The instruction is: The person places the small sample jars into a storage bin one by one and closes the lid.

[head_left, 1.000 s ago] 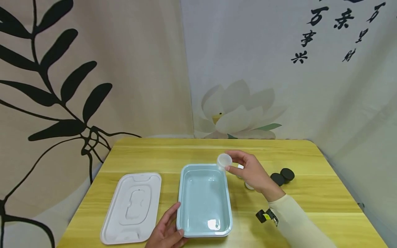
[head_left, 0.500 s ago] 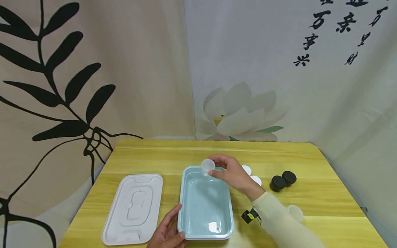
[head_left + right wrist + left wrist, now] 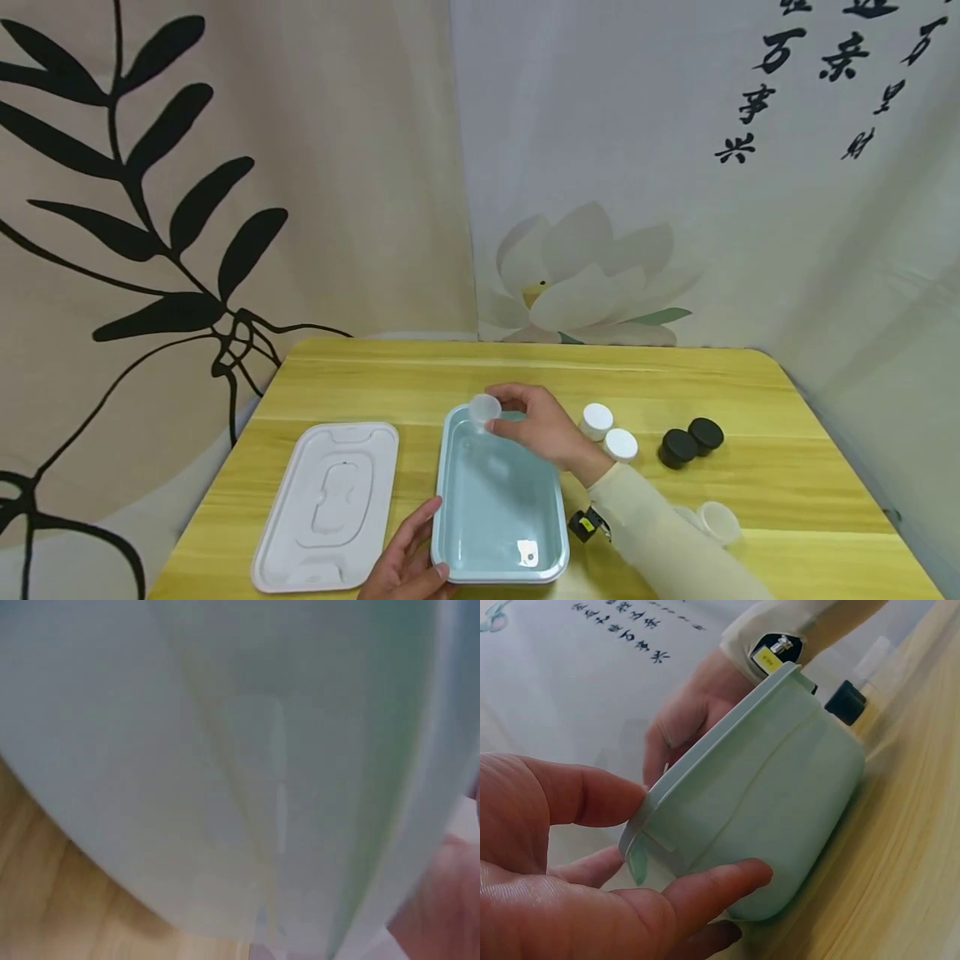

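Observation:
In the head view a light blue rectangular box (image 3: 498, 533) stands uncovered on the wooden table. My left hand (image 3: 408, 554) holds its near left corner; in the left wrist view one finger touches the rim and another digit lies against the side wall (image 3: 780, 787). Over the box's far left corner, my right hand (image 3: 536, 425) pinches a small round translucent cup (image 3: 484, 408) between thumb and fingers. Whether the cup touches the box, I cannot tell. The right wrist view is mostly filled by the box's blurred wall (image 3: 225, 750), with part of the right hand (image 3: 442, 900) at the edge.
A white lid (image 3: 326, 508) lies left of the box. To the right stand two white-topped round containers (image 3: 597, 419), two black ones (image 3: 678, 448), and translucent cups (image 3: 718, 522) partly behind the right sleeve. A printed curtain (image 3: 360, 167) hangs behind the table.
My right hand has carried the translucent cup leftward, from the box's far right corner to its far left corner. My left hand keeps its place on the box.

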A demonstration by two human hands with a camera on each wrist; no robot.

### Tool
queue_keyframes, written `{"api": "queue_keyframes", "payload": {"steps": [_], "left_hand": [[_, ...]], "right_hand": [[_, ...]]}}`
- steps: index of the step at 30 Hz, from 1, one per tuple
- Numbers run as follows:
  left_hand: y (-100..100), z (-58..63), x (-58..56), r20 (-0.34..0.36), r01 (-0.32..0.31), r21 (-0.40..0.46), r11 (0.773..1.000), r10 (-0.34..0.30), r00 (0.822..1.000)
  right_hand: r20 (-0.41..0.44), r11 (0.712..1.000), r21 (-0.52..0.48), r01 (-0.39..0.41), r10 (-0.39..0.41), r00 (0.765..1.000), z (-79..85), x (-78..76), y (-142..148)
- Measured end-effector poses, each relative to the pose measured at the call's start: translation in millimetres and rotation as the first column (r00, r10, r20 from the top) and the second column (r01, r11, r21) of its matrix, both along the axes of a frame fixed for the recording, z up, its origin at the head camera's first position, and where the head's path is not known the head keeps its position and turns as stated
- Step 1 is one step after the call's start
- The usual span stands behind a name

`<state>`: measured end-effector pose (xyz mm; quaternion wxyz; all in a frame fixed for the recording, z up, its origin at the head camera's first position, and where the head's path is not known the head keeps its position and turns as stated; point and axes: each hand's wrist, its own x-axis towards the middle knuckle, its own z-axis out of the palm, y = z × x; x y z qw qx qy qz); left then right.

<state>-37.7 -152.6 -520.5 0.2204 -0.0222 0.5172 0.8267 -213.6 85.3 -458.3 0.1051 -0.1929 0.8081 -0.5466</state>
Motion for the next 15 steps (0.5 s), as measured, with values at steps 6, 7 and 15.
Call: {"api": "queue_keyframes", "payload": {"steps": [6, 7, 15], "left_hand": [[-1.7, -2.3, -1.2, -0.004, 0.016, -0.012, 1.000, -0.016, 1.000], [-2.0, -2.8, -1.3, -0.006, 0.021, -0.011, 1.000, -0.022, 1.000], [-2.5, -4.5, -2.4, -0.034, 0.039, -0.020, 0.999, -0.039, 0.999]], "right_hand": [[-0.018, 0.998, 0.063, 0.000, 0.002, 1.000, -6.6, 2.6, -6.9], [-0.025, 0.997, 0.073, 0.002, 0.000, 1.000, -7.7, 3.3, -7.5], [-0.051, 0.993, 0.114, 0.018, -0.012, 0.999, -12.5, 7.3, -11.7]]}}
